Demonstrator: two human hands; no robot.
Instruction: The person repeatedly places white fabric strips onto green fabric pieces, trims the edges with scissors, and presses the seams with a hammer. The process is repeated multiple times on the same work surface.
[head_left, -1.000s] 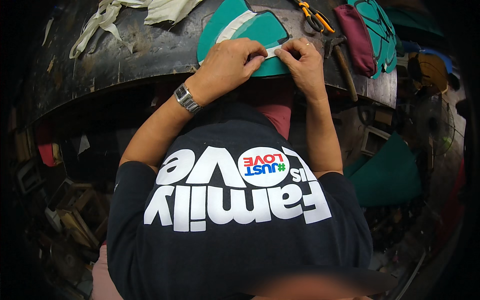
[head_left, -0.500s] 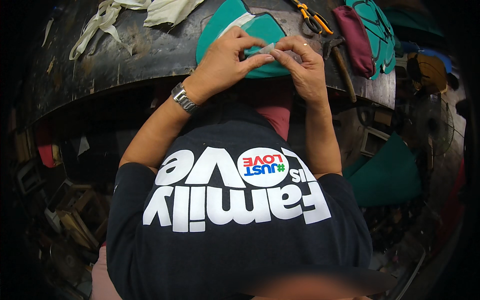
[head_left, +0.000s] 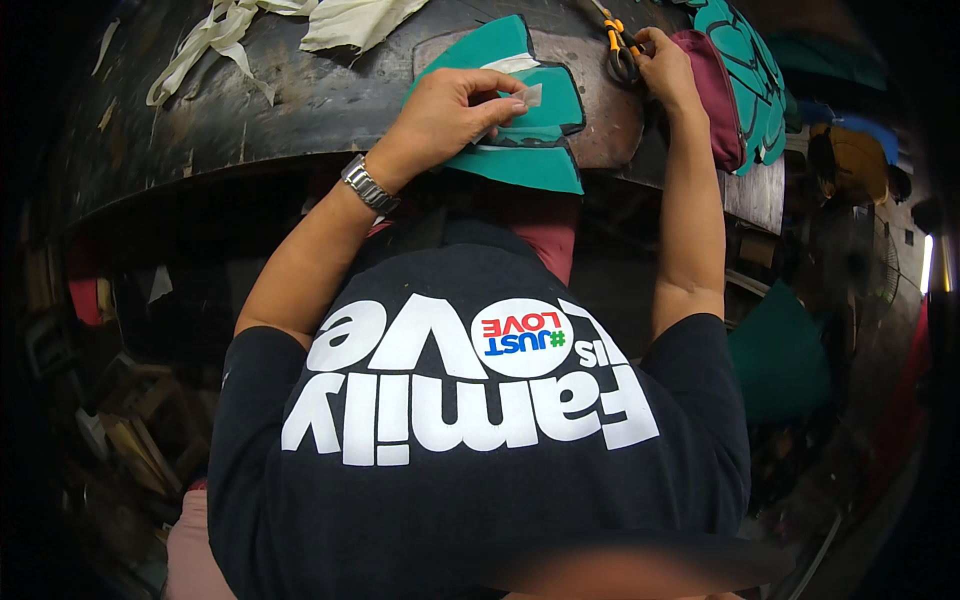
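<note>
My left hand (head_left: pixel 445 118) pinches a small translucent whitish strip (head_left: pixel 531 96) between thumb and fingers. It is held above teal fabric panels (head_left: pixel 530 170) with dark edges, which overlap at the table's front edge. A white patch (head_left: pixel 512 64) shows on the upper panel. My right hand (head_left: pixel 668 70) is at the scissors (head_left: pixel 622 62) with orange and black handles. Its curled fingers close on the right handle, while the blades point away from me.
Cream cloth scraps (head_left: pixel 360 22) lie at the back left of the dark worktable (head_left: pixel 300 110). A maroon zipped pouch (head_left: pixel 718 105) and more teal pieces (head_left: pixel 745 50) are beyond my right forearm. Lower right hangs a green sheet (head_left: pixel 780 350).
My right hand has left the strip and moved right to the scissors. My left hand keeps the strip. The teal panels have shifted and spread toward me, and my right forearm now covers the hammer.
</note>
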